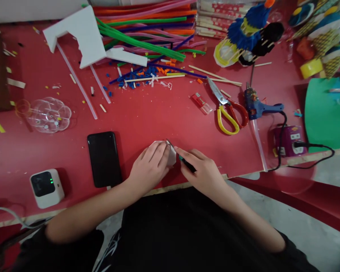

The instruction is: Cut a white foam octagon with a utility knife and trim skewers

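Note:
My left hand (152, 162) lies over a small white piece of board (172, 156), fingers together and bent, holding it on the red table near its front edge. Most of that piece is hidden under the hand. In my right hand (202, 169) is a craft knife (188, 164) with a dark handle and a bit of green. Its thin blade points up and left, at the right edge of the white piece beside my left fingertips. The fingers of my right hand are wrapped around the handle.
Right of my hands lie scissors (225, 109), a blue glue gun (257, 105) with its cord, and a purple power socket (290, 139). A black phone (104, 158) is on the left. Pipe cleaners (147, 30) and a white cut-out board (79, 34) lie at the back.

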{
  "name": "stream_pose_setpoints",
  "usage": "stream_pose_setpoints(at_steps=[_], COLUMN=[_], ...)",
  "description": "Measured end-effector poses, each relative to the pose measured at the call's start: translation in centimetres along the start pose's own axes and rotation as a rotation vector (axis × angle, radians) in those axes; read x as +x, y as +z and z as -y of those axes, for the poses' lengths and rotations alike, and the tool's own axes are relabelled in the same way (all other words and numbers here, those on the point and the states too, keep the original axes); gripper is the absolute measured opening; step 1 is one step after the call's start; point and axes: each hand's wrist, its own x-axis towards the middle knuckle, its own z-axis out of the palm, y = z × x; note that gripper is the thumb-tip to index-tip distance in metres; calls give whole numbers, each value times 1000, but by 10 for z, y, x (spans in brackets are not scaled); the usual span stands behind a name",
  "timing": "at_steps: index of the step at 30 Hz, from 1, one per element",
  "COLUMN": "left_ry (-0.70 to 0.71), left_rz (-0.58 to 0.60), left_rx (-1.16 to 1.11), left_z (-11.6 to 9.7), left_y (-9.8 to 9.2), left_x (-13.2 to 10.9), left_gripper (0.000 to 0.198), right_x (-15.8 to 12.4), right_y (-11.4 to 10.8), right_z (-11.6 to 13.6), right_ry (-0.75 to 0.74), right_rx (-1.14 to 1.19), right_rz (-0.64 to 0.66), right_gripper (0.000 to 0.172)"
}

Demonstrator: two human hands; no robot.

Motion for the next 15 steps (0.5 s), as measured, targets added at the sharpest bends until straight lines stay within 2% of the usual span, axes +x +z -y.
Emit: stream_pose_setpoints(at_steps=[15], left_ry=[10], left_rz=[12], left_rx=[-114], left_z=[1], left_y=[-2], left_x=[-1], left_gripper=[51], right_x=[-3], right_y=[-2], right_z=[-3], right_ry=[-25], right_rx=[-53], right_rz=[44], right_gripper=[51])
